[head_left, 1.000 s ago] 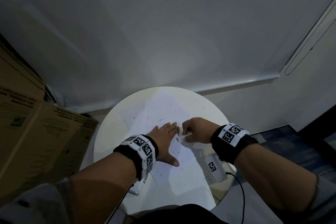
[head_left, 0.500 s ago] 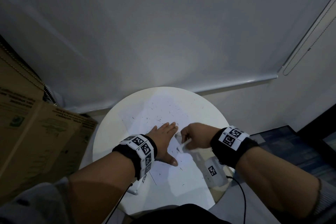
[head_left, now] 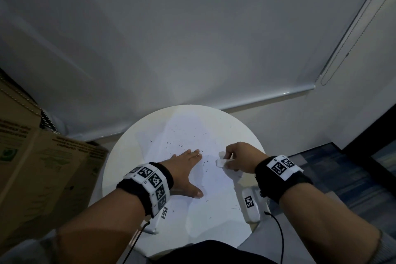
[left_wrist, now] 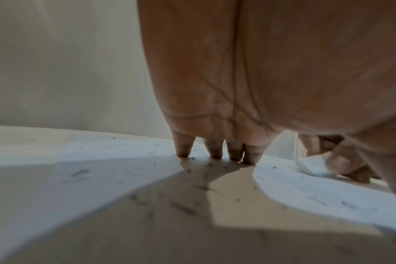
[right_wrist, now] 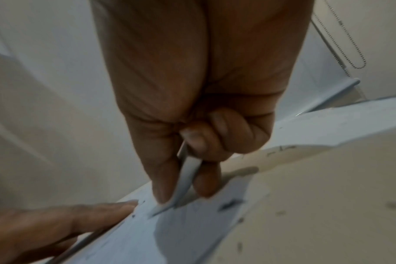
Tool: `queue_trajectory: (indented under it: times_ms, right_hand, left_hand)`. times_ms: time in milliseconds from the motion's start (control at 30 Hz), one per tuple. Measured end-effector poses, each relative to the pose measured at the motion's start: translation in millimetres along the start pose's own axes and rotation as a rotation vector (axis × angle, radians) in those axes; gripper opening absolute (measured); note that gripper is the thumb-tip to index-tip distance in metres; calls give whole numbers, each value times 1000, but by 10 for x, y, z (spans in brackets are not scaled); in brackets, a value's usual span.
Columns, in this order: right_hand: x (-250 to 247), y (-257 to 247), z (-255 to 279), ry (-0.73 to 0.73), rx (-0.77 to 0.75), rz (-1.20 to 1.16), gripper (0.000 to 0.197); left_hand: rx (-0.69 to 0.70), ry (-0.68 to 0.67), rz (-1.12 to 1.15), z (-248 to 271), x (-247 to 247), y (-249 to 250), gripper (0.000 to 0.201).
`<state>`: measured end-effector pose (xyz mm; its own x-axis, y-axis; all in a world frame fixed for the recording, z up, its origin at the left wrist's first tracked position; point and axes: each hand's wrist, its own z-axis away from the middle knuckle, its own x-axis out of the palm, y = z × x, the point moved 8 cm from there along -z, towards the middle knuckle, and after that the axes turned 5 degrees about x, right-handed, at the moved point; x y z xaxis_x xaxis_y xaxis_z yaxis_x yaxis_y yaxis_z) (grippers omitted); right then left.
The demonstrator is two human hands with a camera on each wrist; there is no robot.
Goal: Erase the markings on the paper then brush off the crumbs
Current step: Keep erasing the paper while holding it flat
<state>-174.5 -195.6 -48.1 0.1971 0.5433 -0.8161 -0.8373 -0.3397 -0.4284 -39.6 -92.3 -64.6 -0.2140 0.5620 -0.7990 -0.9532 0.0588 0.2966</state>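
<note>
A white sheet of paper (head_left: 188,135) lies on a round white table (head_left: 120,165), strewn with dark eraser crumbs (head_left: 182,146). My left hand (head_left: 184,167) lies flat on the paper with straight fingers, their tips (left_wrist: 215,153) pressing down. My right hand (head_left: 237,156) pinches a white eraser (head_left: 221,163) between thumb and fingers at the paper's right side. The eraser (right_wrist: 185,180) touches the paper in the right wrist view and the eraser (left_wrist: 312,166) shows at right in the left wrist view.
A cardboard box (head_left: 40,169) stands close to the table's left edge. A white blind (head_left: 192,38) hangs behind the table, its bead cord (head_left: 342,49) at the right. Two small white tagged devices (head_left: 250,203) sit near the table's front edge with cables.
My right hand with the eraser has moved right, away from the left hand's fingertips. The left hand has stayed flat on the paper.
</note>
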Motion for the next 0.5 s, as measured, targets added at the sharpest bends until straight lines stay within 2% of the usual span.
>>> queue_trajectory:
  times_ms: [167, 267, 400, 500]
  right_hand:
    - [47, -44, -14, -18, -19, 47, 24]
    - [82, -99, 7, -34, -32, 90, 21]
    - [129, -144, 27, -55, -48, 105, 19]
    - [84, -213, 33, -63, -73, 139, 5]
  left_hand:
    - [-12, -9, -5, 79, 4, -10, 105]
    - [-28, 48, -53, 71, -21, 7, 103]
    - [-53, 101, -80, 65, -55, -12, 109]
    - [-70, 56, -69, 51, -26, -66, 114]
